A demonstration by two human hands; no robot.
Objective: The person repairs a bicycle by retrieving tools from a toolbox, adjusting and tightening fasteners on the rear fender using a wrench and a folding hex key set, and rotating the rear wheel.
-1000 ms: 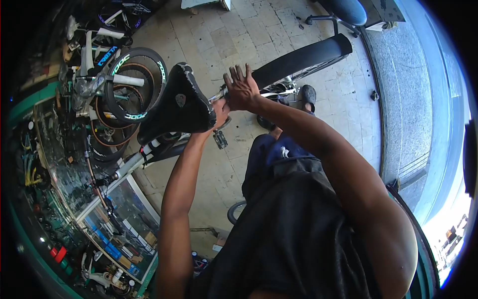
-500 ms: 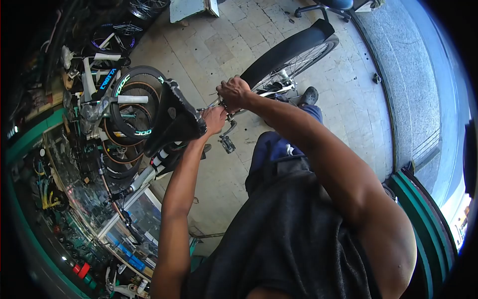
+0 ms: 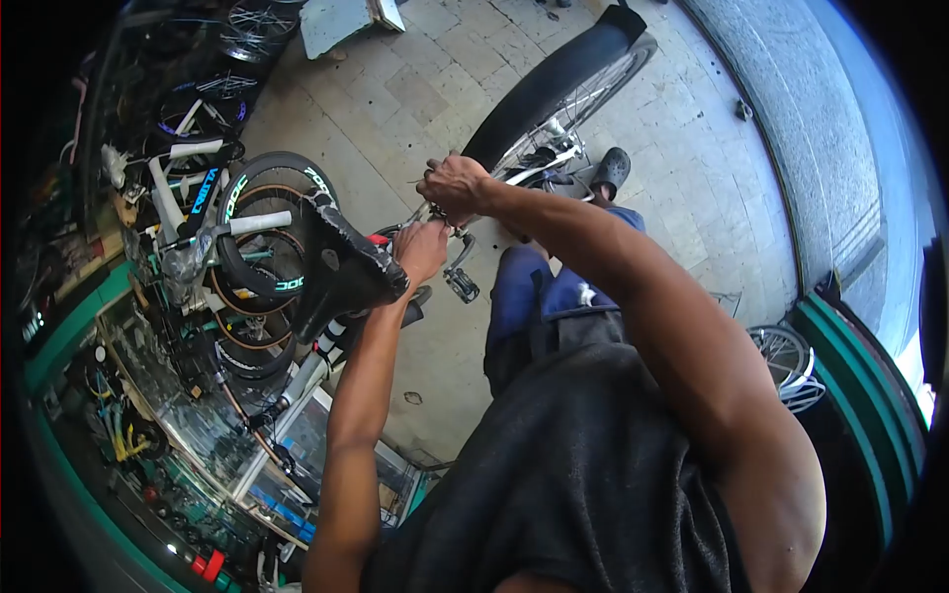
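A bicycle leans across the view, its torn black saddle (image 3: 346,265) at the left and its wheel under a wide black fender (image 3: 554,84) toward the top right. Between the two, my left hand (image 3: 423,247) has its fingers curled in at the bike's middle, just right of the saddle. My right hand (image 3: 457,188) is closed slightly farther out, near the fender's lower end. What the fingers of either hand grip is hidden behind the knuckles. A crank with a black pedal (image 3: 462,285) hangs below both hands.
Tyres (image 3: 259,237), wrapped frames and parts crowd the left side, beside a glass display case (image 3: 178,395). My foot in a dark clog (image 3: 614,168) stands near the wheel. A spoked wheel (image 3: 781,356) rests by the green ledge (image 3: 855,395) at right.
The whole view has shifted slightly, bringing a wheel at right into sight. Both hands stay close together at the same part of the bicycle. A red part now shows beside my left hand.
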